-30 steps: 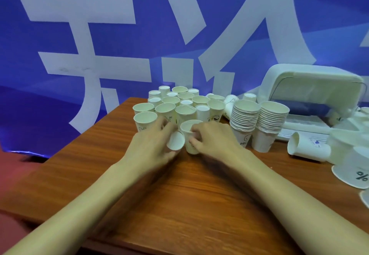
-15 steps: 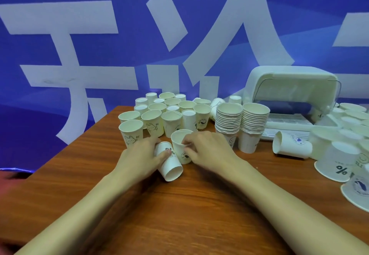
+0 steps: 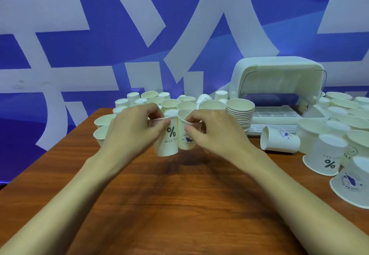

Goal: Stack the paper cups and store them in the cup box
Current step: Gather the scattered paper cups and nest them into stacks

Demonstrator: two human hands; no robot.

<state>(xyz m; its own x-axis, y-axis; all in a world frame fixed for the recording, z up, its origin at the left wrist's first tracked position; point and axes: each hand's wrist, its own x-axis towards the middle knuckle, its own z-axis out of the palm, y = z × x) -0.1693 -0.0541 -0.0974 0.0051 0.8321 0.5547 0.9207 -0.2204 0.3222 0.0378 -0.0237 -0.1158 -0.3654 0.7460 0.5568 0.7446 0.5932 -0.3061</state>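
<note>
My left hand [image 3: 133,132] pinches the rim of a white paper cup [image 3: 168,142] printed with a percent sign and "NICE DAY", held upright above the table. Right beside it my right hand [image 3: 215,134] pinches the rim of a second white cup [image 3: 186,140] bearing a round blue emblem. The two cups touch side by side. Behind them stand many loose upright cups [image 3: 169,104] and two stacks of cups [image 3: 240,111]. The white cup box [image 3: 279,79] sits at the back right, its lid raised over a grid tray [image 3: 275,115].
One cup [image 3: 279,141] lies on its side right of my hands. Several upside-down cups [image 3: 327,154] crowd the right edge of the wooden table [image 3: 179,204]. More upright cups [image 3: 103,120] stand at the left corner. A blue banner hangs behind.
Both hands have lifted their cups off the table. The left cup, tilted on its side before, is now upright next to the right one. The camera has moved closer.
</note>
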